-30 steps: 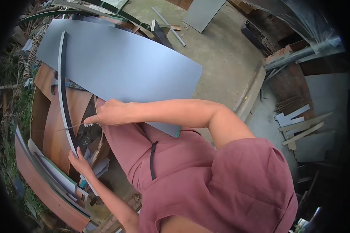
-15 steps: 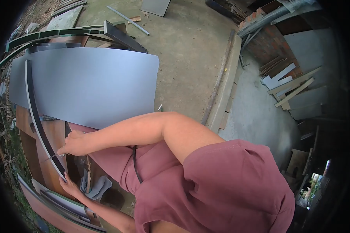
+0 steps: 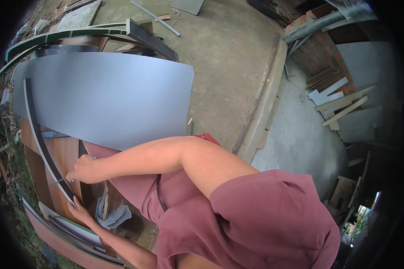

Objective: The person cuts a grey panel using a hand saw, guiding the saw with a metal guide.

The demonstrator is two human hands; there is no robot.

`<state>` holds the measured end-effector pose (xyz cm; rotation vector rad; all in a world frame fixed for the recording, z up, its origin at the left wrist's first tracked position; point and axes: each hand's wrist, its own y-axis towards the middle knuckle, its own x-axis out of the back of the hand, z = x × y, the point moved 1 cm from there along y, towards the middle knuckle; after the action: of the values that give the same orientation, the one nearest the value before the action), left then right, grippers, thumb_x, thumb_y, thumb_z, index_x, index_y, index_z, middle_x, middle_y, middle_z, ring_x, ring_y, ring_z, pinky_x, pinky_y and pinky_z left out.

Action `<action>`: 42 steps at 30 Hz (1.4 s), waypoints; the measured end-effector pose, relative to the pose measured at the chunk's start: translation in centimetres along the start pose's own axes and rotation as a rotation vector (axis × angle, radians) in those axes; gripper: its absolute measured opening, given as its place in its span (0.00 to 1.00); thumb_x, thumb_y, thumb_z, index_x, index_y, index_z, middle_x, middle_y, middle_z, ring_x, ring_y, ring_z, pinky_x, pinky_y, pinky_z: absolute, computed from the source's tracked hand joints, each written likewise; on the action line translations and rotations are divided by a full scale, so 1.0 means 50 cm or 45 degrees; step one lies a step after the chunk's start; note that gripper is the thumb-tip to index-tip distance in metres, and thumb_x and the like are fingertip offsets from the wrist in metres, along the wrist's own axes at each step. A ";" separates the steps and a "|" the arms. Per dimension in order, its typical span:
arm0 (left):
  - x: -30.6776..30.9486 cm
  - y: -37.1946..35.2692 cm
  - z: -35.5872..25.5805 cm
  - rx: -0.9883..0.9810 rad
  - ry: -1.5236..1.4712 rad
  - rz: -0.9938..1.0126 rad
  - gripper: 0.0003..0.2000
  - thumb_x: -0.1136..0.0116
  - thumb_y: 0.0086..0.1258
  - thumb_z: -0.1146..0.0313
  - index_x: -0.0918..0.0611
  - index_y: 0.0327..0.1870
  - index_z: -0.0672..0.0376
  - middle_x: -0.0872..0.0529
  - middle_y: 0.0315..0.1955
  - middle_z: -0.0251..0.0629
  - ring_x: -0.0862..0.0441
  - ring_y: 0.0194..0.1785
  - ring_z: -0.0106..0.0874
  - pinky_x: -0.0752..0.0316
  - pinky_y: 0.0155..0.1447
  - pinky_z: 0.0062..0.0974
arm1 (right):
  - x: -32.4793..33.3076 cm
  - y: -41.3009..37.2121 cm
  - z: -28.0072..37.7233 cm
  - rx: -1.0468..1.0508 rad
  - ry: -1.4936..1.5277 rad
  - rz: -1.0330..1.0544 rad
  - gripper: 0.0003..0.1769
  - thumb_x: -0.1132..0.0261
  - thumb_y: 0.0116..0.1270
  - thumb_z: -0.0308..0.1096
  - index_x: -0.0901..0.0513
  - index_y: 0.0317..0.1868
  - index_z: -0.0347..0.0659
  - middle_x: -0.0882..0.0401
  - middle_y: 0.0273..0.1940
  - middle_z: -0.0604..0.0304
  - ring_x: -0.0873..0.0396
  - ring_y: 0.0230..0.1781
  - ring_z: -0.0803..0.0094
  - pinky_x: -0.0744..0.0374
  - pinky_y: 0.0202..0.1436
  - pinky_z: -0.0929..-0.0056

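A long dark strip with pale edges [image 3: 39, 136] lies across the left side, its far end over a large grey-blue sheet [image 3: 107, 98]. My left hand [image 3: 80, 211] grips the near end of the strip, fingers at its edge. Just above it, my right hand [image 3: 84, 170] is closed in a pinch on a thin pointed tool [image 3: 60, 180] that crosses the strip; its exact kind is too small to tell. Brown wooden panels [image 3: 63, 157] are beneath the strip and hands.
Curved green frames [image 3: 67, 35] and a dark bar [image 3: 150, 41] lie behind the sheet. A pale pipe [image 3: 155, 18] rests on the concrete floor. Stacked boards [image 3: 76, 233] and a crumpled grey cloth [image 3: 114, 217] are near my left arm. Board offcuts [image 3: 345, 107] stand at right.
The view has shifted slightly, with the floor and sheet further right. The strip's far end has moved left and down relative to the sheet. Both hands keep their holds.
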<state>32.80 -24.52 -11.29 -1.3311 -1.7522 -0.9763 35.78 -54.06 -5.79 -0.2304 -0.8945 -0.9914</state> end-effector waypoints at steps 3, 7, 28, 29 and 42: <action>0.000 -0.022 -0.029 0.062 0.102 -0.078 0.20 0.41 0.68 0.57 0.23 0.48 0.68 0.21 0.39 0.53 0.23 0.42 0.48 0.31 0.49 0.38 | 0.035 -0.049 -0.012 -0.030 0.016 -0.001 0.28 0.46 0.62 0.24 0.30 0.63 0.56 0.21 0.29 0.48 0.18 0.31 0.52 0.21 0.31 0.57; 0.012 -0.034 -0.075 0.024 0.073 -0.218 0.16 0.39 0.65 0.60 0.21 0.45 0.64 0.22 0.35 0.52 0.24 0.41 0.50 0.31 0.46 0.41 | 0.091 -0.117 -0.019 -0.086 -0.109 0.085 0.33 0.45 0.64 0.25 0.36 0.68 0.62 0.25 0.26 0.52 0.21 0.24 0.55 0.22 0.25 0.58; -0.006 -0.033 -0.048 0.205 0.293 -0.259 0.19 0.41 0.65 0.51 0.21 0.49 0.55 0.20 0.42 0.50 0.23 0.48 0.50 0.29 0.51 0.45 | 0.088 -0.031 0.000 0.082 -0.289 0.203 0.31 0.47 0.65 0.27 0.34 0.68 0.61 0.18 0.29 0.50 0.17 0.30 0.56 0.19 0.33 0.58; -0.007 -0.032 -0.045 0.197 0.282 -0.268 0.20 0.41 0.65 0.51 0.21 0.49 0.55 0.20 0.42 0.50 0.23 0.49 0.50 0.29 0.51 0.45 | 0.083 -0.023 0.003 0.051 -0.273 0.224 0.31 0.47 0.65 0.26 0.34 0.68 0.60 0.18 0.29 0.51 0.17 0.31 0.55 0.19 0.34 0.58; -0.013 -0.004 0.009 0.173 0.329 -0.220 0.22 0.43 0.65 0.47 0.21 0.51 0.55 0.19 0.43 0.55 0.23 0.49 0.54 0.29 0.52 0.47 | 0.102 0.018 0.045 0.039 -0.372 0.495 0.31 0.50 0.66 0.26 0.35 0.69 0.62 0.19 0.48 0.48 0.18 0.47 0.54 0.20 0.48 0.57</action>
<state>32.69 -24.46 -12.09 -0.9357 -1.7192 -1.0519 36.46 -55.53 -0.37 -0.5120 -1.0797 -0.5893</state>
